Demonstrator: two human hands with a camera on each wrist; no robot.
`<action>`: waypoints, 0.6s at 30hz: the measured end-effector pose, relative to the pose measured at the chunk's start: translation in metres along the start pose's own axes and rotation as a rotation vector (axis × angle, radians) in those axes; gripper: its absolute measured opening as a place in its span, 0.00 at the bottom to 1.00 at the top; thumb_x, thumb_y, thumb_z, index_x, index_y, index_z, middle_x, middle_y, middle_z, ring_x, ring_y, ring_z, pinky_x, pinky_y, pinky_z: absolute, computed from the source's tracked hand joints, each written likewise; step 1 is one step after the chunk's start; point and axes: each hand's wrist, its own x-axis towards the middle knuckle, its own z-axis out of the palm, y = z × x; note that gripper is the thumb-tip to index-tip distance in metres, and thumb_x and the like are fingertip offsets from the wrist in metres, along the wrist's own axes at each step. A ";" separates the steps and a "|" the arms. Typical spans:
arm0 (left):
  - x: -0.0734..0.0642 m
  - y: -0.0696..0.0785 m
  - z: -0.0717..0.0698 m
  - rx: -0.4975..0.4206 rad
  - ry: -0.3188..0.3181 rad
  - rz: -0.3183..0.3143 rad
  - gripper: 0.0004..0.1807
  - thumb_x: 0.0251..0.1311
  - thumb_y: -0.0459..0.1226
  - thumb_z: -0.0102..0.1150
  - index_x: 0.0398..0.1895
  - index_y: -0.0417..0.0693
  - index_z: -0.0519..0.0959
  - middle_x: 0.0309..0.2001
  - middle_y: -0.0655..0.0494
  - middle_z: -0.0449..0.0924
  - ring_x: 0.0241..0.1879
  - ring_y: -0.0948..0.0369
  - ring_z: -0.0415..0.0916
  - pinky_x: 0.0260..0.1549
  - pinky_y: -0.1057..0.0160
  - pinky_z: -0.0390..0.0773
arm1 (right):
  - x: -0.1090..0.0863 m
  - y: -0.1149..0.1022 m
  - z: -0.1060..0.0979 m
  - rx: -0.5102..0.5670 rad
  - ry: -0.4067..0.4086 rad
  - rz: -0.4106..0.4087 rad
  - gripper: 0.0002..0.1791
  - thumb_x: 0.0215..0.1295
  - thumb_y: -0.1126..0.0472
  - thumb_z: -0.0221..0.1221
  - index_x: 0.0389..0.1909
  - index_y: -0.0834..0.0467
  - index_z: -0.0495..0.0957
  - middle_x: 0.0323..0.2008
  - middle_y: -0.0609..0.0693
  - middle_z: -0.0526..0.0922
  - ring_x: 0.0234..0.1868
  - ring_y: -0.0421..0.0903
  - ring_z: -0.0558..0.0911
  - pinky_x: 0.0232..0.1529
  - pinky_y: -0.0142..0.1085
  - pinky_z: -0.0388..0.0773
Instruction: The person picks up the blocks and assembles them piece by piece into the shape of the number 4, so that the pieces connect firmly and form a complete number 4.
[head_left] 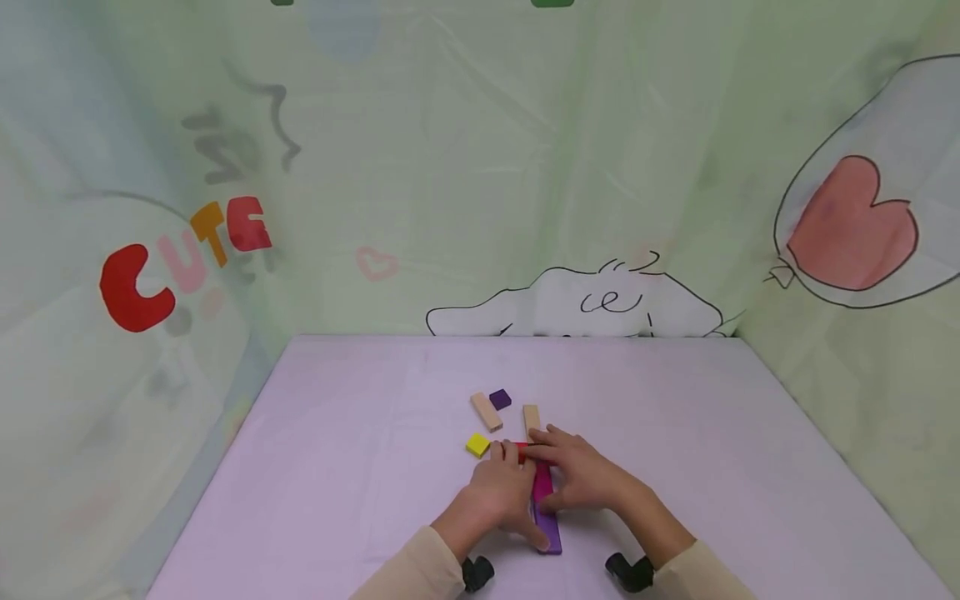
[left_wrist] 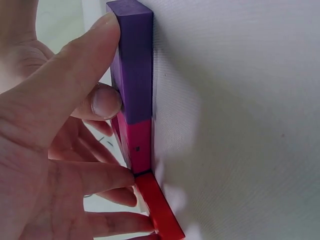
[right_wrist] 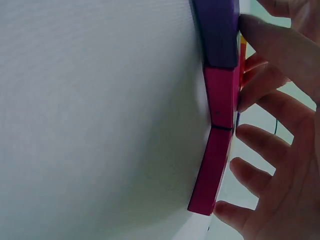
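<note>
A purple block (head_left: 551, 533) and a magenta block (head_left: 542, 485) lie end to end in a line on the table. At their far end, a red block (left_wrist: 160, 207) angles off on the left side and a crimson block (right_wrist: 207, 172) on the right. My left hand (head_left: 495, 496) rests along the left side, its thumb on the purple block's near end and its fingertips at the red block. From the right, my right hand (head_left: 585, 473) touches the row, thumb beside the purple and magenta blocks, its spread fingertips along the crimson one.
A pale wooden block (head_left: 531, 419) stretches beyond the right fingertips. Left of it lie another wooden block (head_left: 486, 412), a dark purple block (head_left: 500, 399) and a yellow block (head_left: 477, 445). Printed curtains surround the white table (head_left: 360, 467).
</note>
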 end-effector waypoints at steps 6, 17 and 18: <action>-0.001 -0.001 -0.001 -0.005 0.008 0.006 0.66 0.33 0.71 0.79 0.77 0.51 0.66 0.76 0.38 0.61 0.75 0.44 0.60 0.62 0.51 0.80 | 0.001 -0.003 0.000 -0.013 -0.015 0.032 0.43 0.49 0.47 0.79 0.69 0.49 0.77 0.77 0.58 0.66 0.80 0.66 0.57 0.72 0.75 0.48; -0.003 -0.011 0.013 -0.032 0.050 0.051 0.66 0.36 0.72 0.76 0.80 0.56 0.63 0.78 0.39 0.58 0.78 0.43 0.56 0.61 0.45 0.79 | 0.001 -0.001 0.002 -0.019 -0.024 0.052 0.43 0.50 0.46 0.79 0.70 0.46 0.76 0.78 0.55 0.65 0.80 0.66 0.57 0.71 0.76 0.47; -0.003 -0.011 0.014 -0.033 0.054 0.056 0.66 0.36 0.72 0.75 0.80 0.56 0.62 0.78 0.39 0.57 0.78 0.43 0.56 0.60 0.45 0.80 | 0.000 -0.001 0.002 -0.018 -0.022 0.053 0.43 0.50 0.46 0.79 0.70 0.46 0.76 0.78 0.55 0.65 0.80 0.66 0.57 0.71 0.76 0.47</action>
